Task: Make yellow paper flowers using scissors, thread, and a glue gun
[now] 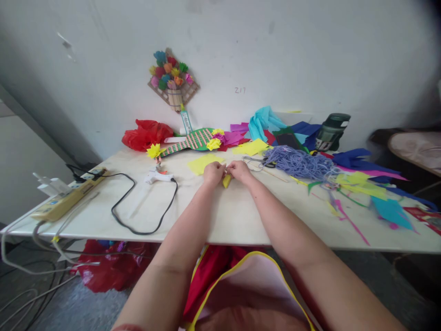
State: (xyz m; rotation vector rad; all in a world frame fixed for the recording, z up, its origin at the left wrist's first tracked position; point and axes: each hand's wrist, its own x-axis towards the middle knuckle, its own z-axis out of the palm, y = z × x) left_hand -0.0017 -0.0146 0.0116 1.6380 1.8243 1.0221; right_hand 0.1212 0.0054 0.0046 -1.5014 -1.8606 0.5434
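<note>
My left hand (213,174) and my right hand (240,171) meet over the middle of the white table (241,220). Both are closed in a pinch on a small folded yellow paper piece (226,180) held between them, just above the tabletop. A flat yellow paper sheet (203,163) lies right behind my left hand. A white hot glue gun (158,176) with a black cord (144,216) rests to the left of my hands.
A power strip (69,195) sits at the left edge. A red plastic bag (144,134), a woven green paddle with paper flowers (193,140), purple yarn (296,162), a dark green bottle (331,131) and coloured paper scraps (361,184) crowd the back and right.
</note>
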